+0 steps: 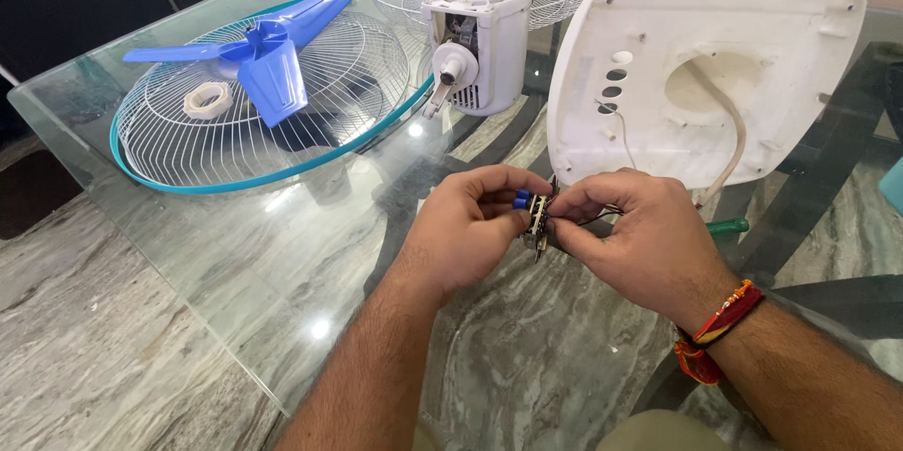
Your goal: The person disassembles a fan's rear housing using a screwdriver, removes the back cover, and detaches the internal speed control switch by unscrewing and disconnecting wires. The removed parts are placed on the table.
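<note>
Head view looks down on a clear glass table [235, 253], and both hands meet just in front of the upturned white plastic fan base [752, 47]. The left hand [466, 225] and the right hand [635, 235] have their fingertips pinched on a small switch block with blue push buttons [531, 214], held between them above the glass. Thin wires run from the block up toward the base, where a white cord [734, 141] hangs from its round opening. Just left of the base stands the white motor housing [480, 37]. Farther left of the base lies a white wire fan guard with a teal rim [188, 159], with a blue three-bladed fan blade [268, 51] and a white plastic ring nut [207, 98] resting in it. A green-handled tool [729, 225] peeks out below the base, beside the right hand.
</note>
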